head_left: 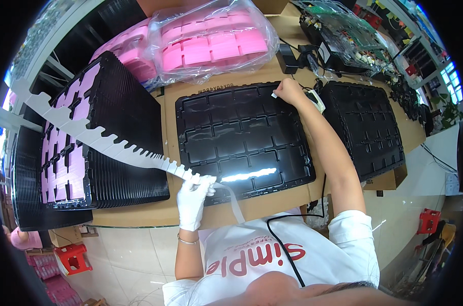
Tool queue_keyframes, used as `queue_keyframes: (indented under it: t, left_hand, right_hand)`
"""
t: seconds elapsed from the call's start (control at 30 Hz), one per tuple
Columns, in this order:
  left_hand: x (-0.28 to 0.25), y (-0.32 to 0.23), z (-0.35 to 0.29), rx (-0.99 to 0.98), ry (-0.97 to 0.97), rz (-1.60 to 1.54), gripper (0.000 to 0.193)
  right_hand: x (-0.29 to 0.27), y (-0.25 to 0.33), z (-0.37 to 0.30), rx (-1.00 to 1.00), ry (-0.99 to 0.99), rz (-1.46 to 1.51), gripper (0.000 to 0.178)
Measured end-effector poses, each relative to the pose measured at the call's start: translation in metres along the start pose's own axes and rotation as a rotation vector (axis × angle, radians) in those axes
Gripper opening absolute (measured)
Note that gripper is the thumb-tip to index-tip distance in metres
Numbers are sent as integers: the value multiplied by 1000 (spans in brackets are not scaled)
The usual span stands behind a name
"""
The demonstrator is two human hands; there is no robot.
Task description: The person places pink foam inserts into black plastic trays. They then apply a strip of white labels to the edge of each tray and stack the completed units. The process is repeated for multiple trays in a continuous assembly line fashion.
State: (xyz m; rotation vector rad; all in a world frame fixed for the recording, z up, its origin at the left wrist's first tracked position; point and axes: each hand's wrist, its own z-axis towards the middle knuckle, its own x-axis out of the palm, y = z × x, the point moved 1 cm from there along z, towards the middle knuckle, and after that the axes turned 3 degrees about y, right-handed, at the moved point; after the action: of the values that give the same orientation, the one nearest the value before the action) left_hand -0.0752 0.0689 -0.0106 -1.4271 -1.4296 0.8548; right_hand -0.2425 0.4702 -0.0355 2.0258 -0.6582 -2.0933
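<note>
Cardboard [170,132] underlies the tray [244,135], its far-right corner apparently mid-labelling: left hand [192,204] grips a strip [114,148], right hand [291,93] pinches a tab [274,95] that seems to want careful pressing.

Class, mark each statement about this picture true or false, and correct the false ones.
1. The left hand holds a notched white strip. True.
2. The right hand wears a glove. False: it is bare; only the left is gloved.
3. The right hand is by the near left corner of the middle black tray. False: the far right corner.
4. The right hand pinches a small white tab. True.
5. Bagged pink pieces lie beyond that tray. True.
</note>
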Motion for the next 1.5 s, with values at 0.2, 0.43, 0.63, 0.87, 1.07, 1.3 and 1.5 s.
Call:
queue_keyframes:
  t: [0.2, 0.43, 0.63, 0.87, 1.07, 1.3, 1.5]
  left_hand:
    - [4, -6, -2, -3, -12, 22, 16]
    - [8, -6, 0, 1, -6, 37, 18]
    - [19, -16, -11, -27, 68, -25, 16]
    - [36, 5, -16, -65, 264, -15, 24]
    - [48, 3, -23, -103, 138, -161, 19]
    - [49, 8, -25, -14, 145, 15, 23]
    - [45, 20, -19, 12, 86, 120, 31]
  right_hand:
    - [9, -7, -1, -18, -42, 18, 15]
    - [1, -18, -26, 70, -90, 748, 14]
    - [-13, 45, -135, 84, 330, 1930, 10]
    - [19, 131, -241, 42, 522, 1195, 20]
    - [29, 128, -257, -12, 379, 1084, 11]
    - [32, 130, -263, -331, 34, 833, 8]
    - [16, 118, -278, -707, -202, 586, 7]
